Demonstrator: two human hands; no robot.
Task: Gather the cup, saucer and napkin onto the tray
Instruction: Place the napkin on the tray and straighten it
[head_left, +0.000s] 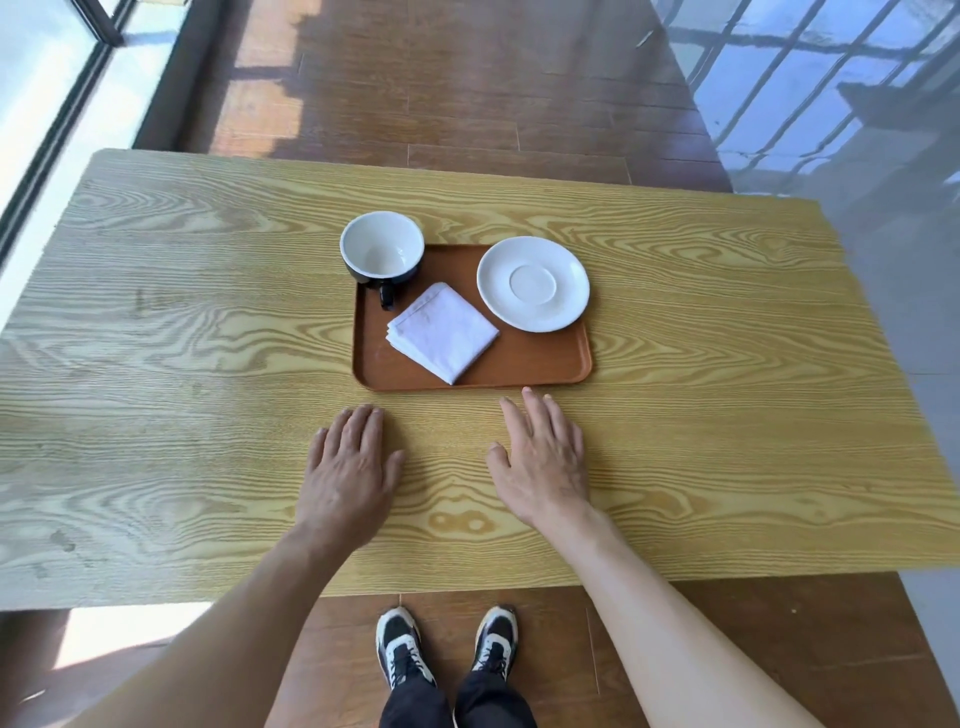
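1. Your left hand (349, 474) and right hand (540, 462) lie flat and empty on the table (156, 364), just before the tray (530, 364).
2. The cup (382, 249) sits at the tray's far-left corner, the napkin (442, 332) in the middle, the saucer (533, 283) at far right, overhanging the rim.
3. The gathering looks done; nothing seems left.
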